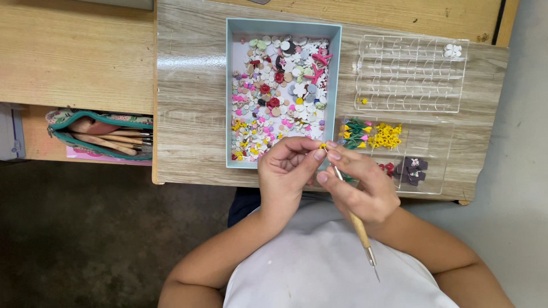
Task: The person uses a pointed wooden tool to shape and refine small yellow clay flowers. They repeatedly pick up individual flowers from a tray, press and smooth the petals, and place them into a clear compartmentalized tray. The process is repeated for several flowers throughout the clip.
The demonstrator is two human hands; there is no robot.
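My left hand (287, 171) and my right hand (361, 185) meet at the near edge of the wooden table (191, 108). Their fingertips pinch a tiny yellow piece (323, 146) between them. A thin wooden-handled tool with a metal tip (361, 231) also lies in my right hand, pointing back toward my body. Just beyond my hands stands a pale blue box (336, 68) filled with several small craft flowers and shapes in white, pink, red and yellow.
A clear compartment tray (411, 74) sits at the right rear, holding a white flower. A nearer clear tray (434, 148) holds green, yellow, red and purple pieces. An open green pencil case (97, 134) with tools lies on a shelf at left.
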